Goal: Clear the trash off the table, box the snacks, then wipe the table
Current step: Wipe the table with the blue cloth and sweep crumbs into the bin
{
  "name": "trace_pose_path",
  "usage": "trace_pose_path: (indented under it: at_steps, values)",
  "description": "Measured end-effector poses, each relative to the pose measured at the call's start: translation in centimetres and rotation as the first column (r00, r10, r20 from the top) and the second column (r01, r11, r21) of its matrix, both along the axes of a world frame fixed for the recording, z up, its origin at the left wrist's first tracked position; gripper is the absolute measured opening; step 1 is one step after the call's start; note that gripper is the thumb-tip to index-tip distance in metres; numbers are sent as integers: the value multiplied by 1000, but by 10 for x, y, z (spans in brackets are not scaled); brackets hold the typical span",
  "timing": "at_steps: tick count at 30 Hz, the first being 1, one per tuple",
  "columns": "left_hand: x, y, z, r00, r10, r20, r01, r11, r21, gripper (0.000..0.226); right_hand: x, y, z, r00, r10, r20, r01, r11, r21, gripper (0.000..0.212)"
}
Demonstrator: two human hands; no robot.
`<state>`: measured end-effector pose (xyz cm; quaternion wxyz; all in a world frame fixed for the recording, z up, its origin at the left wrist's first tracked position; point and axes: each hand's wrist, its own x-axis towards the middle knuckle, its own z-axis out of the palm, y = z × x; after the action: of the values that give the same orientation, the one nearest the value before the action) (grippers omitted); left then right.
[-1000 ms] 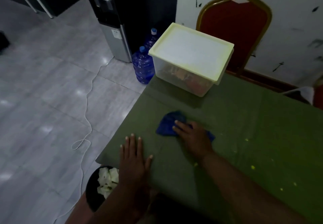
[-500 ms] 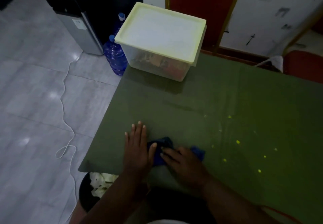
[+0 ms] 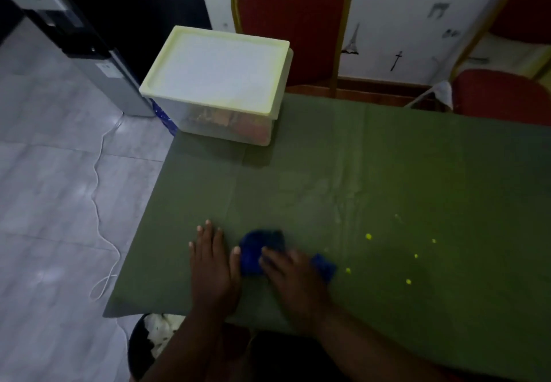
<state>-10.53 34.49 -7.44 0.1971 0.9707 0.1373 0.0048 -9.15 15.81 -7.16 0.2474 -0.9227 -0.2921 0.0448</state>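
Since half a second ago your right hand (image 3: 293, 274) has shifted slightly right with the crumpled blue cloth (image 3: 259, 250), away from your left hand (image 3: 213, 265). Right grip: fingers pressed flat on the cloth, holding it to the green-covered worktop (image 3: 387, 172). Left grip: open palm, flat on the worktop just beside the cloth. Yellow specks (image 3: 368, 236) lie right of the cloth. Clear lidded plastic box (image 3: 217, 74) sits on the far left corner.
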Motion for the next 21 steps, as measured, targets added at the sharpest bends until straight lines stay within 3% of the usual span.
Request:
trace_pose_path:
  at_steps: [2,4,6,8,10,13,15,17,19,21]
  values:
    - [-5,-4,-4,1000,-25,-12,25,1000,-13,72,-17,-9,1,969,242,51,-240,970,-49,26]
    - [-7,-4,-9,997,-63,-41,65,997,33,78,15,-35,-1,968,230,95,-224,972,-71,21]
    - [-3,-4,-10,994,-77,-78,83,993,78,79,72,-76,-8,987,-65,149,78,993,-84,24]
    - [-2,-6,-10,990,-86,-110,99,988,121,79,122,-130,-7,925,-370,91,379,917,-127,36]
    - [-2,-7,-11,988,-87,-127,105,983,148,77,148,-161,-7,831,-557,7,554,825,-117,44]
    - [-1,-10,-8,989,-74,-131,96,980,172,78,135,-127,-14,683,-731,-7,730,682,-38,36]
    - [-1,-10,-9,989,-71,-130,94,980,176,80,90,-75,-20,815,-579,-15,578,811,89,37]
    - [-2,-8,-10,985,-98,-145,125,974,192,77,31,-36,-18,964,-266,14,263,960,97,29]
    - [-3,-6,-12,982,-114,-150,145,967,211,80,-3,-34,-16,999,13,-34,-11,998,64,22]
    - [-2,-7,-11,982,-102,-160,135,967,215,84,14,-61,-17,990,108,85,-112,993,44,24]
